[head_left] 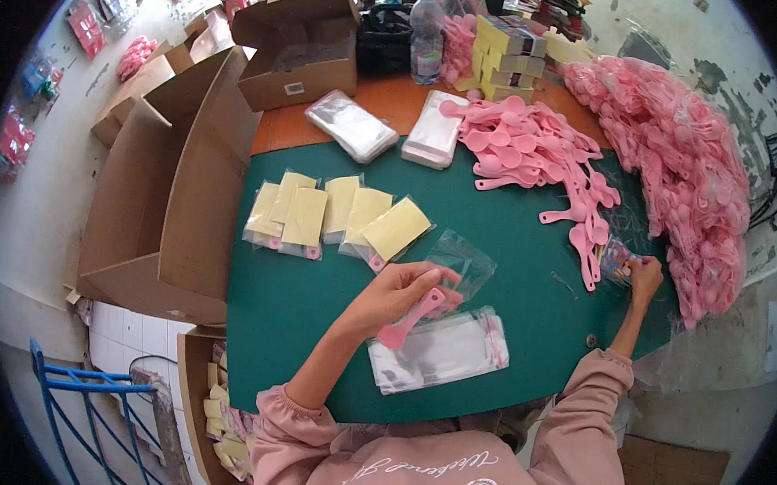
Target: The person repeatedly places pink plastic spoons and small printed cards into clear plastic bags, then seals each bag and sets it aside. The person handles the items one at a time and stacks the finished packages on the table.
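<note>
My left hand (pixel 403 294) is over the near middle of the green table, closed on a pink plastic spoon (pixel 412 321) whose bowl hangs toward me. A clear plastic bag (pixel 465 266) also sits in its fingers, spread out beyond them. Just below lies a stack of flat clear bags (pixel 444 358). At the table's right side, my right hand (pixel 644 278) pinches the edge of colourful printed cards (pixel 617 260); how many it grips cannot be seen. A loose heap of pink spoons (pixel 534 149) trails down toward that hand.
Several bagged yellow cards (pixel 305 216) lie at left. Two more clear bag stacks (pixel 351 126) are at the back, near a water bottle (pixel 426 38) and yellow card bundles (pixel 508 60). Bagged pink spoons (pixel 683 161) pile up at right. Large cardboard boxes (pixel 203 171) stand left.
</note>
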`<action>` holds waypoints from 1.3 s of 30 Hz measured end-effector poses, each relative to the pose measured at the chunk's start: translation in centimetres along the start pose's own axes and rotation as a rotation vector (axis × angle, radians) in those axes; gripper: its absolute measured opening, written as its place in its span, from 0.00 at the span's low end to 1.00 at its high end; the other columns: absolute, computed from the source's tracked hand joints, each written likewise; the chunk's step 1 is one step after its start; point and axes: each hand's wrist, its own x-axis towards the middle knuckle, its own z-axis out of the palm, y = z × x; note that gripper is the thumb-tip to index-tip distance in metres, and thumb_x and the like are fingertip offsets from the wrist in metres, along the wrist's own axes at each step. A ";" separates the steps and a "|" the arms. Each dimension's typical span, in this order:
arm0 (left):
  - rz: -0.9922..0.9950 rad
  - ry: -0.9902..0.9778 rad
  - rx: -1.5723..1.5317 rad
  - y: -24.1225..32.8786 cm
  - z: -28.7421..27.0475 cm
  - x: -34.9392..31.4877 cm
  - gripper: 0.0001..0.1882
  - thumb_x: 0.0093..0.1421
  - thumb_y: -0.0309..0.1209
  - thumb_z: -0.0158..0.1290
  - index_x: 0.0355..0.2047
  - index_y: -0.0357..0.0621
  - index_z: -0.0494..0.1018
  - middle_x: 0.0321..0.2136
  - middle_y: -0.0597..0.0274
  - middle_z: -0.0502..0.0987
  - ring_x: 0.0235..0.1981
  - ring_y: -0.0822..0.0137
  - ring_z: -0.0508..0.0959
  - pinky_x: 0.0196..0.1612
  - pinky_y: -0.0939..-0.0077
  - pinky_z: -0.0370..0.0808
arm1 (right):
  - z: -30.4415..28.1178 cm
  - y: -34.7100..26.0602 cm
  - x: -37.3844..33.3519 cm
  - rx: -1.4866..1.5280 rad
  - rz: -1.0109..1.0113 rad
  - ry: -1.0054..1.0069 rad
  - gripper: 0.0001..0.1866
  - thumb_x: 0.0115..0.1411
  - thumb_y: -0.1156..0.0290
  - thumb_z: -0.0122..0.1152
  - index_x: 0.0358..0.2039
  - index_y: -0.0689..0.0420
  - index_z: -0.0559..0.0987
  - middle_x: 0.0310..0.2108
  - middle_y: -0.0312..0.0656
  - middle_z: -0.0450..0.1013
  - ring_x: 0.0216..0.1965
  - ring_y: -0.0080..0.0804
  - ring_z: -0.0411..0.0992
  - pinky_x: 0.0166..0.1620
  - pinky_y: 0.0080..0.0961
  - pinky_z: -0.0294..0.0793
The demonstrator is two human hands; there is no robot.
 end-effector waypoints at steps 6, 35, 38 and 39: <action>-0.035 0.015 0.009 -0.1 -0.9 -0.6 0.20 0.64 0.39 0.38 0.45 0.34 0.67 0.35 0.53 0.75 0.37 0.69 0.76 0.39 0.81 0.73 | -2.5 -4.0 -2.2 -0.071 0.199 0.169 0.12 0.48 0.66 0.57 0.31 0.56 0.70 0.34 0.49 0.72 0.38 0.50 0.70 0.37 0.43 0.67; 0.160 -0.046 0.333 -1.7 -0.7 0.6 0.18 0.61 0.40 0.44 0.41 0.37 0.71 0.17 0.68 0.68 0.21 0.79 0.62 0.24 0.79 0.64 | -7.8 -23.5 -14.4 0.557 -1.035 -0.999 0.11 0.50 0.72 0.59 0.33 0.62 0.71 0.20 0.44 0.70 0.21 0.29 0.70 0.25 0.23 0.69; 0.059 -0.031 0.409 -1.4 -0.8 0.5 0.18 0.61 0.40 0.45 0.41 0.37 0.71 0.18 0.67 0.69 0.21 0.79 0.62 0.25 0.79 0.64 | -9.2 -23.7 -14.5 0.531 -0.998 -0.893 0.09 0.49 0.75 0.58 0.32 0.61 0.73 0.22 0.44 0.70 0.21 0.30 0.70 0.25 0.24 0.69; 0.053 -0.027 0.427 -1.5 -0.9 0.5 0.18 0.61 0.40 0.45 0.41 0.37 0.71 0.18 0.67 0.69 0.21 0.79 0.63 0.25 0.79 0.64 | -9.3 -23.7 -14.7 0.498 -0.989 -0.779 0.09 0.48 0.76 0.58 0.32 0.61 0.74 0.23 0.44 0.70 0.22 0.30 0.70 0.26 0.23 0.69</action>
